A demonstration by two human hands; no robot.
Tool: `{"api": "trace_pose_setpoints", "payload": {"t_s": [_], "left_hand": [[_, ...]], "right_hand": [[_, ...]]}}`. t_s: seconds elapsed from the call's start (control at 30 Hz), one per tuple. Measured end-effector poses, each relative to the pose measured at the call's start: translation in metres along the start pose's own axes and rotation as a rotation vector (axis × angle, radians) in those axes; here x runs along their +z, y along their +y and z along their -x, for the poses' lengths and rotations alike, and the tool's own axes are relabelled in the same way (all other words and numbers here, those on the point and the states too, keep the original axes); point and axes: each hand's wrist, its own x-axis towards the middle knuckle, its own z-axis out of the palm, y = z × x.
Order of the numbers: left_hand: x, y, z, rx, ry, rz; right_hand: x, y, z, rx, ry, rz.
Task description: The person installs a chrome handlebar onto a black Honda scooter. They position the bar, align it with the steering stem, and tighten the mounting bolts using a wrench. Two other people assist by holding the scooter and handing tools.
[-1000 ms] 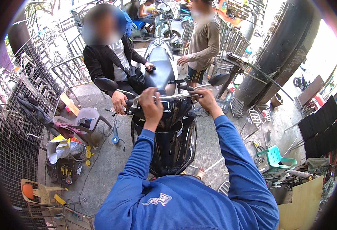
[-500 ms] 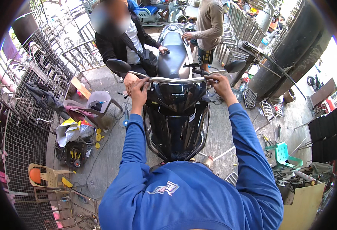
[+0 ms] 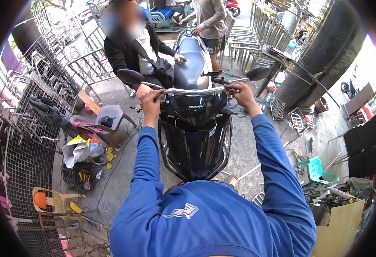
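A curved silver metal bar [image 3: 194,91] lies across the top front of a black scooter [image 3: 192,147] facing me. My left hand [image 3: 152,104] pinches the bar's left end, close beside a co-worker's hand [image 3: 143,92]. At the other end, my right hand [image 3: 242,96] has its fingers closed round the bar, near the right grip and lever. Both arms are stretched forward in blue sleeves. Two mirrors stand out at the sides, the left mirror [image 3: 130,76] and the right mirror [image 3: 259,73]. Where the bar's ends sit is partly hidden by my fingers.
A co-worker in a black jacket [image 3: 115,53] stands at the left, one hand on the seat [image 3: 191,62]. Another person in a grey shirt [image 3: 209,19] is behind the scooter. A grey chair [image 3: 119,112], tools [image 3: 84,177] and a green chair [image 3: 318,170] stand around.
The person in grey has moved back and left, toward the scooter's tail, with both hands now reaching there. My hands keep their hold on the bar; the view has shifted slightly.
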Motion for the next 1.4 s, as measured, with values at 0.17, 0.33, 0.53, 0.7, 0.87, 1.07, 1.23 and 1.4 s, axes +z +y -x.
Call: {"api": "trace_pose_setpoints", "payload": {"t_s": [0.17,0.33,0.53,0.7,0.87,1.07,1.23,1.4], "left_hand": [[0.002,0.001,0.001,0.042,0.035,-0.056],[0.006,0.001,0.003,0.012,0.029,-0.004],[0.003,0.001,0.003,0.043,0.028,-0.087],[0.005,0.007,0.008,-0.005,0.053,-0.052],[0.006,0.006,0.01,0.001,0.08,-0.149],[0.008,0.003,0.011,-0.068,0.076,-0.103],[0.005,0.009,0.008,0.072,0.147,-0.192],[-0.003,0.018,0.002,0.072,0.077,-0.315]], "right_hand": [[-0.004,-0.007,0.001,0.018,-0.024,-0.03],[-0.01,-0.011,-0.001,0.025,-0.064,0.109],[-0.003,-0.003,0.001,-0.02,0.007,0.048],[0.001,0.004,0.006,0.115,0.021,0.007],[0.003,0.008,0.008,0.093,0.051,-0.022],[0.009,0.017,0.017,0.021,0.146,0.005],[0.015,0.019,0.024,0.004,0.172,0.065],[0.012,0.019,0.021,0.098,0.118,0.002]]}}
